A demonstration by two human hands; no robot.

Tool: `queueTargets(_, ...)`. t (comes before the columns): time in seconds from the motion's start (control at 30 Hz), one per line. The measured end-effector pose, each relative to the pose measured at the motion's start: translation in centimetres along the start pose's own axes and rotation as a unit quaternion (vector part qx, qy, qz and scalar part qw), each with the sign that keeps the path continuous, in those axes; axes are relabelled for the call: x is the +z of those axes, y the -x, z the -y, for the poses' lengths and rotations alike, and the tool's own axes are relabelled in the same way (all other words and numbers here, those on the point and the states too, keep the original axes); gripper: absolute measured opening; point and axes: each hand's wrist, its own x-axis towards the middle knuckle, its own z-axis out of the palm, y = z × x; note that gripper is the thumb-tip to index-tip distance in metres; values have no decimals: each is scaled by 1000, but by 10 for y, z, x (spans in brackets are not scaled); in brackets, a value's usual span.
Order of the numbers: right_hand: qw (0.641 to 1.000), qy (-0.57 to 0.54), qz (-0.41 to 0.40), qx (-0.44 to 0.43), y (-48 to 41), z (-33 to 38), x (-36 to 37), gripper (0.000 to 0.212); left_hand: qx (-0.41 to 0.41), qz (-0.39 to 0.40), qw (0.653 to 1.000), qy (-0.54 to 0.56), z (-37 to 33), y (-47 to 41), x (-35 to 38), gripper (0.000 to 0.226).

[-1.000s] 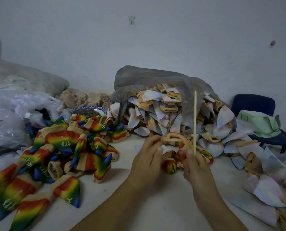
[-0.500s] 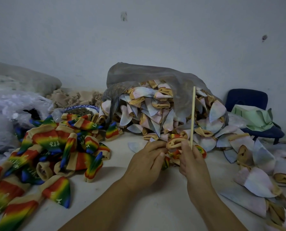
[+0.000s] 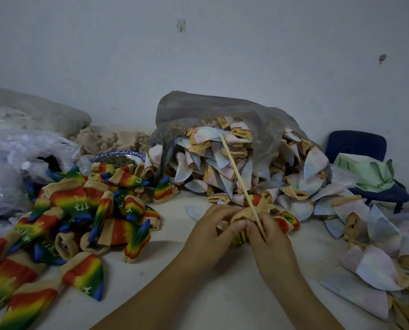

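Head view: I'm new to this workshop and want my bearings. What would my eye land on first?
The heap of rainbow-striped, tan-cuffed fabric pieces on the left of the white table strikes first. Behind the hands, a grey translucent plastic bag spills pale pink-and-blue fabric pieces toward the right. At centre, the left hand and right hand grip one rainbow piece, the right also pinching a thin wooden stick that tilts up-left.

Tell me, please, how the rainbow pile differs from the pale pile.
The rainbow pile is brightly striped with white lettering; the pale pile is washed-out pink and blue. The rainbow pile lies loose on the table; the pale pile spills from a grey bag. Both are pointed fabric pieces with tan openings.
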Motion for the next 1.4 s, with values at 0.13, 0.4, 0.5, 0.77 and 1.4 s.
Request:
queueTargets(0.13, 1000, 12, 18, -9, 0, -1, 0, 8, -54, -37, 997, 49, 3, -2, -1, 20)
queueTargets(0.4, 1000, 27, -5, 2, -3, -5, 2, 15, -152, -85, 971, 165, -3, -4, 2, 20)
queueTargets(0.5, 999, 25, -13, 16, -5, -6, 2, 19, -181, -79, 956, 218, -5, -2, 6, 21)
queueTargets(0.77, 999, -10, -29, 40, -10, -8, 2, 18, -243, 8, 847, 473, -12, -6, 3, 30)
queueTargets(1.4, 984, 158, 7, -86, 1, 8, 7, 36, -245, -56, 922, 295, -12, -5, 7, 39)
